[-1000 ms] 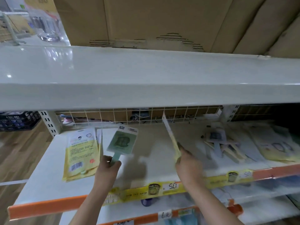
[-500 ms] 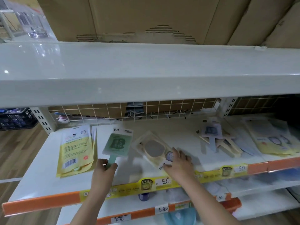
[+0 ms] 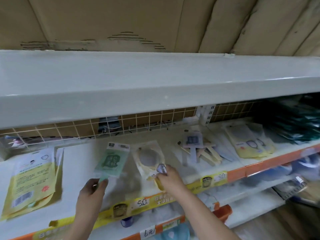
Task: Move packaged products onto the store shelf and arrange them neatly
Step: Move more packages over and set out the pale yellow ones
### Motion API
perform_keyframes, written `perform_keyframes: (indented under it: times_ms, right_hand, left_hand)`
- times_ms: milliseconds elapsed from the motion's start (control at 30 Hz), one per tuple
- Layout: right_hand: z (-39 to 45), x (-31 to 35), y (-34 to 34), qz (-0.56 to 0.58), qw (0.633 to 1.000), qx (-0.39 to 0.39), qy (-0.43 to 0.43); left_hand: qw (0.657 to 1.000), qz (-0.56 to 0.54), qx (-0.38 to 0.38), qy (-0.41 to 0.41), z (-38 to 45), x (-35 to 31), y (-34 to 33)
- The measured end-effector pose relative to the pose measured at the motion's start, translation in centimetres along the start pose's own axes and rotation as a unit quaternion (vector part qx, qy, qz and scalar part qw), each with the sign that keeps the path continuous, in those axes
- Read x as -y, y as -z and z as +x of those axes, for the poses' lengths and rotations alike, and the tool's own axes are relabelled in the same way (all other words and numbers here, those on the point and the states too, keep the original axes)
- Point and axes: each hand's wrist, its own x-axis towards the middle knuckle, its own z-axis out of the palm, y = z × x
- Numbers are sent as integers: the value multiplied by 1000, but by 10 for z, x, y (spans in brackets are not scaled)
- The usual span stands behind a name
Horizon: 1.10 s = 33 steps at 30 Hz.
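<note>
Since a moment ago the cream-backed pack (image 3: 149, 159) has been laid flat on the shelf (image 3: 78, 160), close beside the green pack (image 3: 110, 161). The right hand (image 3: 168, 175) pinches its lower corner; the left hand (image 3: 91, 193) grips the green pack's handle end. Two price tags (image 3: 142, 203) read "5.0"; another below reads "6元".

Yellow packets (image 3: 29, 184): smeared by motion blur, print unreadable.
Dark stack (image 3: 292, 122): in shadow at far right, contents not to be told.
Lower shelf goods (image 3: 292, 186): blurred, kind not to be told.
Forearms: cut off by the bottom edge.
</note>
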Motion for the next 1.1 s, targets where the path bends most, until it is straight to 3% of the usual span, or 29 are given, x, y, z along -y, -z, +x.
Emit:
perform_keyframes:
  times_ms: [200,433,633,767,933,1000,1100]
  right_hand:
    - [9,-27,77,152,986,-58,29]
    - [36,-101,171,143,987,-57,36]
    - [59,-154,267,150,985,-77,38]
    - [76,-182,323,148,982,-114,28]
    - [104,-213,371,172,970,-167,-43]
    - [121,-225,384,175,966,-175,-78]
    - [138,-239,398,145,967,-181,-106]
  left_hand:
    - [1000,-22,-12,-8,-14,-18,-75]
    - [999,-24,-45,13,-51,-37,-204]
    - [999,-1,-52,-16,-67,-80,-295]
    - [995,72,-66,-29,-65,-94,-338]
    - [984,174,-35,-2,-57,-100,-366]
    - [971,234,-50,3,-53,-100,-369]
    - [924,371,-88,4,-54,-97,-371]
